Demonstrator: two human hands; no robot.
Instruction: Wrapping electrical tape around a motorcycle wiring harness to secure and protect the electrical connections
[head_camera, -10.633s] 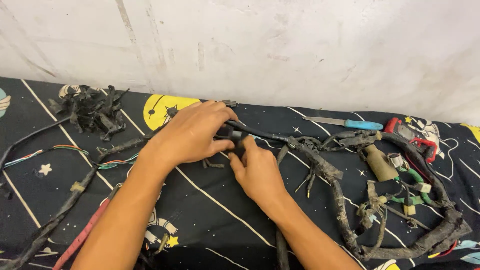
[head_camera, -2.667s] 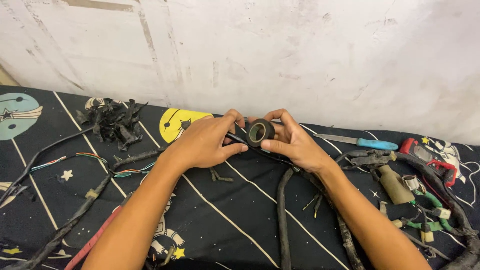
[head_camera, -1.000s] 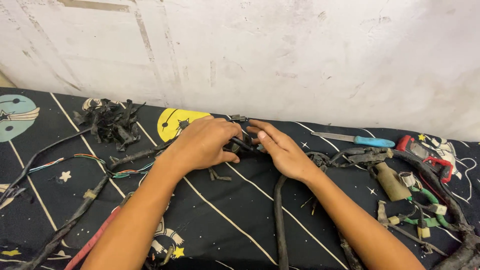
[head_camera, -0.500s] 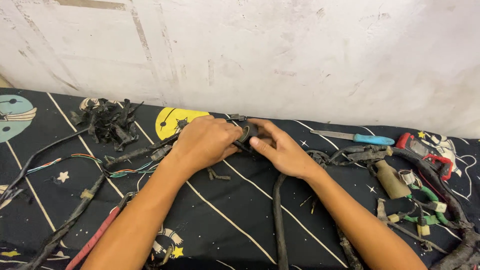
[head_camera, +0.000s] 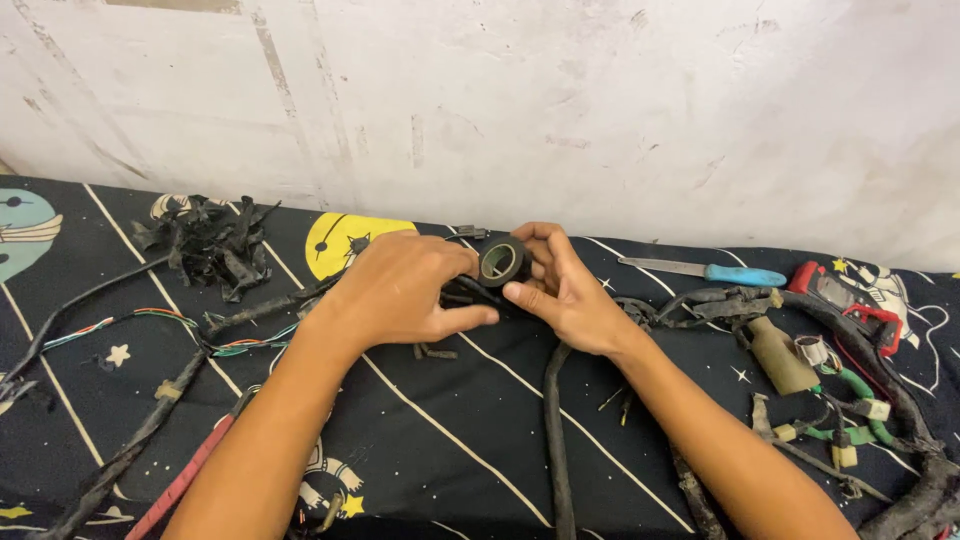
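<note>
My right hand (head_camera: 568, 292) holds a roll of black tape (head_camera: 503, 262) upright between thumb and fingers, above a dark patterned cloth (head_camera: 470, 410). My left hand (head_camera: 405, 290) is closed over a black wire bundle (head_camera: 465, 293) right beside the roll, thumb pressed against the bundle. The part of the bundle under the left palm is hidden. A black cable (head_camera: 556, 440) runs from below my right hand toward the near edge.
A pile of torn black tape scraps (head_camera: 208, 243) lies at the back left. A blue-handled knife (head_camera: 710, 271) and a red tool (head_camera: 848, 298) lie at the right, beside a tangled wire harness with green connectors (head_camera: 850, 420). Loose wires (head_camera: 130, 325) cross the left side.
The tape roll has come up from behind the bundle into plain view in my right hand. My left hand stays on the bundle. The camera has shifted slightly.
</note>
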